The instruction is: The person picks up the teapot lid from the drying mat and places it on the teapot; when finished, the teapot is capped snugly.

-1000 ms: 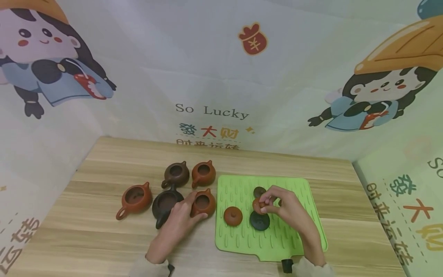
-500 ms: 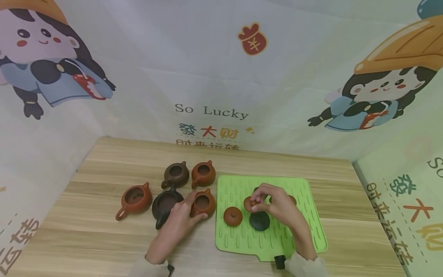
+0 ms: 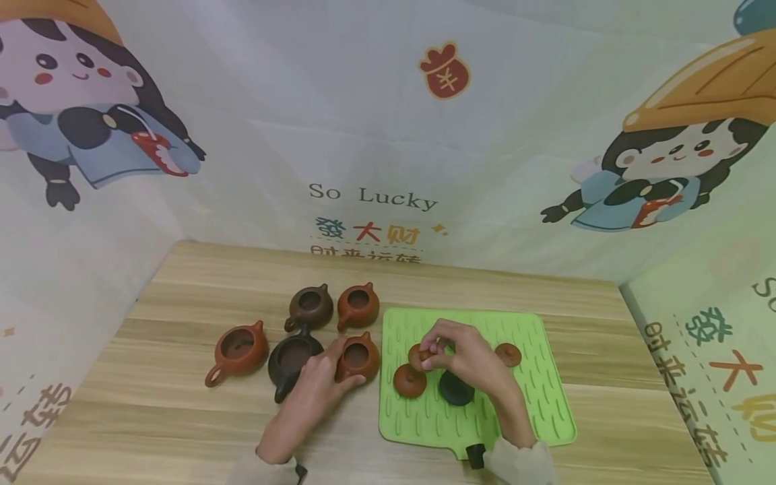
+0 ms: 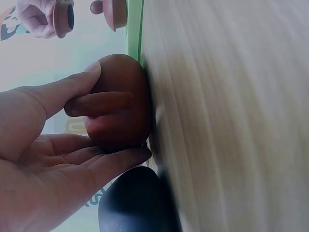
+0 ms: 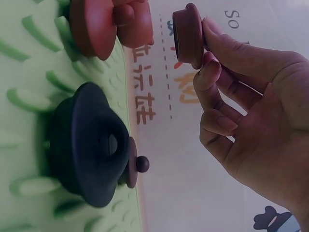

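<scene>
In the head view my left hand (image 3: 318, 384) holds a lidless reddish-brown teapot (image 3: 370, 368) on the wooden table. The left wrist view has thumb and fingers on either side of its body, near the handle (image 4: 99, 103). My right hand (image 3: 469, 353) pinches a small reddish lid (image 3: 415, 357) by its top, raised above the green mat (image 3: 533, 421). Below it on the mat lie another reddish lid (image 3: 409, 382) and a black lid (image 3: 455, 391). A dark brown lid (image 5: 131, 166) shows behind the black one in the right wrist view; my right hand hides it in the head view.
Left of the held teapot stand a black teapot (image 3: 292, 356) and a reddish teapot (image 3: 242, 357). Farther back are a dark brown teapot (image 3: 312, 311) and another reddish one (image 3: 359, 311). A reddish lid (image 3: 509, 354) lies at the mat's right. A printed cloth (image 3: 339, 135) hangs behind the table.
My right hand has moved left over the mat with the lid, uncovering the reddish lid on the right. The left hand has stayed on its teapot.
</scene>
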A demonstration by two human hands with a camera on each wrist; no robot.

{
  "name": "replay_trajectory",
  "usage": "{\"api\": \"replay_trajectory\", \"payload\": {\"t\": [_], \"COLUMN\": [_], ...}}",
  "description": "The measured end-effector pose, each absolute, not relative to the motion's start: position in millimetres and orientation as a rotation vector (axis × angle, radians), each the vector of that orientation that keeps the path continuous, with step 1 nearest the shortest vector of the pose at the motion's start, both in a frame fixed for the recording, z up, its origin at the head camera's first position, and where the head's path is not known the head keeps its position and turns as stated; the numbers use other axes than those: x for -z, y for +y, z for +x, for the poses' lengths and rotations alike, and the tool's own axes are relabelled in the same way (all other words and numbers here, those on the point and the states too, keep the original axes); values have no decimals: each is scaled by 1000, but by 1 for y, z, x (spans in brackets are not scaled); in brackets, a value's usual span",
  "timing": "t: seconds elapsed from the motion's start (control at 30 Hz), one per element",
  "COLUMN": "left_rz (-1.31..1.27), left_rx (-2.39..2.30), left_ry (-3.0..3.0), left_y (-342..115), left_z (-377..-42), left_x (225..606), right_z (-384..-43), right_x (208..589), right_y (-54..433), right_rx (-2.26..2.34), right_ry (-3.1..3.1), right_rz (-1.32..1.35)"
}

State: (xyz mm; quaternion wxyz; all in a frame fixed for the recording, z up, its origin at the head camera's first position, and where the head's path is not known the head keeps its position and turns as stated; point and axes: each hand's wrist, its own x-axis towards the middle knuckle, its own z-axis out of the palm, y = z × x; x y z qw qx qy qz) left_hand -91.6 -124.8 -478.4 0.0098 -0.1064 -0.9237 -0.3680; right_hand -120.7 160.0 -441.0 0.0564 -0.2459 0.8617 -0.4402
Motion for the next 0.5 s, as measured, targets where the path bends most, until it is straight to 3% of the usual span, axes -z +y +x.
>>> {"api": "replay_trajectory", "payload": {"t": [0.5], "left_rz": [-356], "left_rx": [1124], "left_ry": [-2865], "left_y": [-124], "left_z": [-91], "left_x": [480], "right_z": [-129], "right_x": [442], "right_y": [134], "right_rx": [1315], "right_ry": [2605], "right_rz": [-821]}}
